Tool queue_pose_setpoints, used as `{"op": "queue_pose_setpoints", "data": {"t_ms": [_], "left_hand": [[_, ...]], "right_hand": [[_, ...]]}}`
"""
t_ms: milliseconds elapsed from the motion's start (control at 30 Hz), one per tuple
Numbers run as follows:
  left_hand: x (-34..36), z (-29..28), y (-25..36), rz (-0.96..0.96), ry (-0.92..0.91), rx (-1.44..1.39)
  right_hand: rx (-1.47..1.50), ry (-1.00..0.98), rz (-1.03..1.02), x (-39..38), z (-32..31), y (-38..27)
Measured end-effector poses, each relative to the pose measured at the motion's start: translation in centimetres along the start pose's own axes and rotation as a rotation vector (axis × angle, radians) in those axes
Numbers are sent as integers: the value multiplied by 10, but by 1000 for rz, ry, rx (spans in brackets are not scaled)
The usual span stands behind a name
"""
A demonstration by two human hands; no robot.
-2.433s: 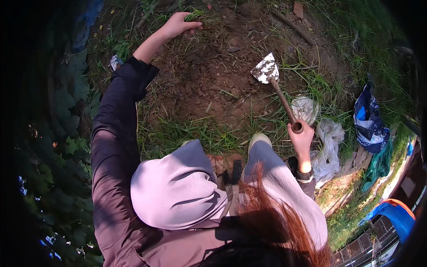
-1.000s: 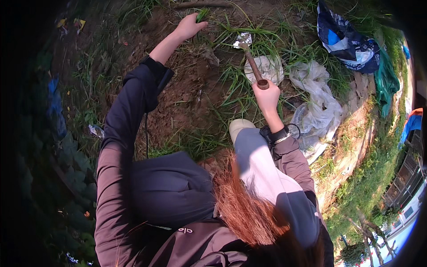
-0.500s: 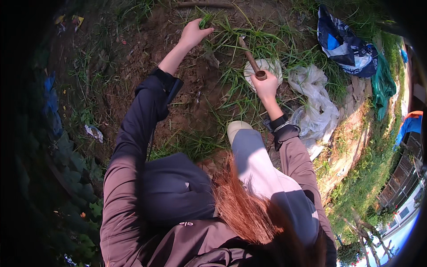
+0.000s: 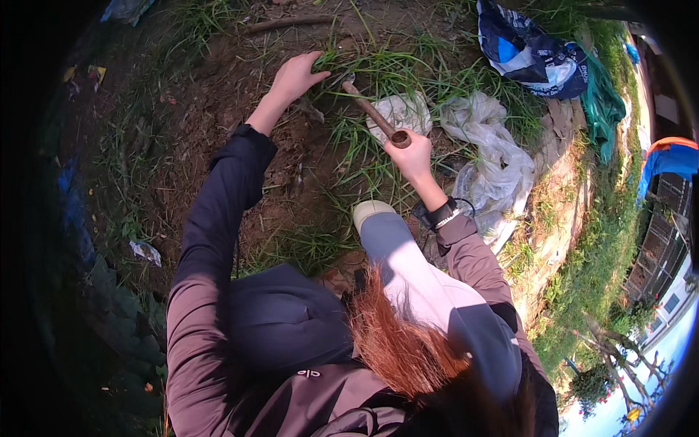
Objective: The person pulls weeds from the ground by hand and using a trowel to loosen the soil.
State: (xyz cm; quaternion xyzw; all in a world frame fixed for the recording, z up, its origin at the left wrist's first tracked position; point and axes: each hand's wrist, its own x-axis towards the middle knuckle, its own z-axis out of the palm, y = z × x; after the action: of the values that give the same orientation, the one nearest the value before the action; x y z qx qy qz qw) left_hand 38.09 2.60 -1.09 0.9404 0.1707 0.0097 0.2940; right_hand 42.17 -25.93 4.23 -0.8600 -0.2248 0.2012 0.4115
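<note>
Gripping a tuft of grass [image 4: 342, 65] in a closed fist, the left hand [image 4: 295, 75] pulls it taut so the trowel [image 4: 371, 113], clasped by its wooden handle in the right hand [image 4: 411, 156], can dig at the roots beside the bare soil [image 4: 240, 95].

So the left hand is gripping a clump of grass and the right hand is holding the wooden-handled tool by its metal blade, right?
Not quite. In the head view the right hand holds the tool by the end of its wooden handle, not the blade. The left hand does grip the grass.
</note>
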Motion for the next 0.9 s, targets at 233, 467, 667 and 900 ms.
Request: {"op": "queue_pose_setpoints", "data": {"t_ms": [233, 467, 667, 900], "left_hand": [[-19, 17, 8, 6, 78, -25], [-7, 23, 5, 87, 170, -381], [15, 15, -40, -379, 104, -806], [32, -2, -117, -515, 76, -1318]], "right_hand": [[75, 41, 48, -25, -25, -12], [45, 48, 164, -45, -42, -9], [20, 67, 276, -57, -48, 1], [-21, 44, 210, -52, -58, -13]]}}
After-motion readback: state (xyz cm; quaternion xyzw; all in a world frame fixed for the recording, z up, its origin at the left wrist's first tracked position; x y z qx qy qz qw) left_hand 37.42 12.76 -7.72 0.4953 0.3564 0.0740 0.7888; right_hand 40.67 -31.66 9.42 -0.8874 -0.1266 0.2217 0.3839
